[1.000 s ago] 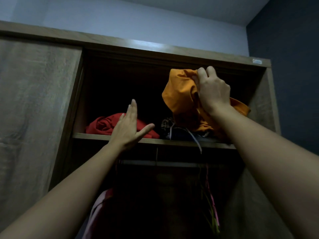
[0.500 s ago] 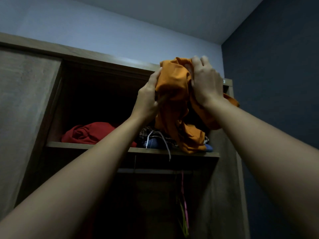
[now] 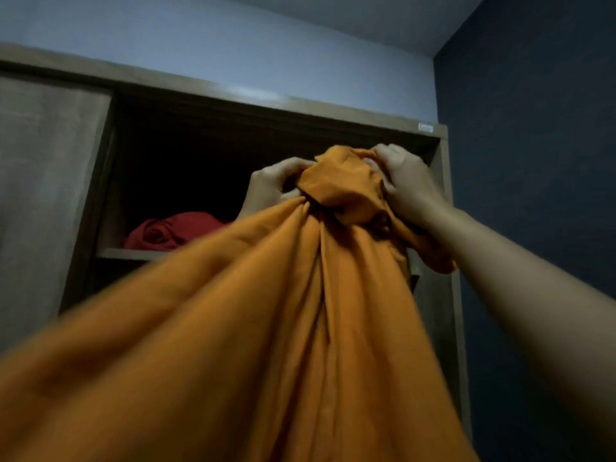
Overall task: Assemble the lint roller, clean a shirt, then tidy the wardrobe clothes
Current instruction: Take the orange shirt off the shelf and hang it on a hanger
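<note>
Two hands grip one orange garment [image 3: 266,328]: your left hand [image 3: 270,188] curls round its bunched top from nine o'clock and your right hand [image 3: 405,185] from three o'clock, both raised before the wardrobe [image 3: 266,98] opening. Its blurred folds spill toward you, down to six o'clock. On the shelf [image 3: 126,253], at eight o'clock from your left hand, sits what looks like a rolled red garment [image 3: 170,230].

- I get dim light overall, with a faint sheen on the wardrobe top [image 3: 256,95].
- Its upper compartment [image 3: 186,161] reads near black.
- The orange cloth [image 3: 253,345] smears lower left.
</note>
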`<control>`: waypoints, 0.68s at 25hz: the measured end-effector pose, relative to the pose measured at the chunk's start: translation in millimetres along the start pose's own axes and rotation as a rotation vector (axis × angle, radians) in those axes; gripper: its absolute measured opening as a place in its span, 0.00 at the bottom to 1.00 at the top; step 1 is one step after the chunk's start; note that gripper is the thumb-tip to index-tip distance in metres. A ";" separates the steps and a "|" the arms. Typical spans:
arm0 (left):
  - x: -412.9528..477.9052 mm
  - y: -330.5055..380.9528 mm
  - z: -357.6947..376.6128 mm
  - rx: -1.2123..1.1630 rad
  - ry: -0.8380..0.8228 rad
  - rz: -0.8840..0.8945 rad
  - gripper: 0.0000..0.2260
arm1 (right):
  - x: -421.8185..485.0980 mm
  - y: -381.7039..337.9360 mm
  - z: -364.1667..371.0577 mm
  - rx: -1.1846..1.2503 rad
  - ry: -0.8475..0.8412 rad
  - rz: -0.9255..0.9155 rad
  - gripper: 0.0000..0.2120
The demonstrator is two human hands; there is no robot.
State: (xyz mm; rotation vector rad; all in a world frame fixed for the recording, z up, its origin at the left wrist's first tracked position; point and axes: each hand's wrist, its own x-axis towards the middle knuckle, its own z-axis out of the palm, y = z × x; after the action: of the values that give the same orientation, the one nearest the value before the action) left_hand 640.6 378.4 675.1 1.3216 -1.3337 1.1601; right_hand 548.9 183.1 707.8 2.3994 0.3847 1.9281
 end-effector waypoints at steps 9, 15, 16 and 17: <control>-112.8 -20.0 5.9 -0.319 -0.461 -0.425 0.06 | -112.3 9.8 39.6 0.369 -0.684 0.230 0.15; -127.2 -43.3 9.2 -0.286 -0.399 -0.502 0.07 | -137.4 12.8 70.3 0.357 -1.015 0.355 0.14; -129.0 -48.6 11.3 -0.255 -0.402 -0.511 0.08 | -140.2 13.4 76.0 0.375 -1.030 0.373 0.11; -131.1 -52.7 13.7 -0.229 -0.390 -0.510 0.08 | -142.3 15.3 80.3 0.419 -1.028 0.413 0.10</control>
State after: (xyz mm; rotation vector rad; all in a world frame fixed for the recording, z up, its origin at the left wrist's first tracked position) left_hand 696.5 385.7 544.8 1.6404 -1.2427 0.4031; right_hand 601.0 147.5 556.4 3.5037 0.2367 0.4340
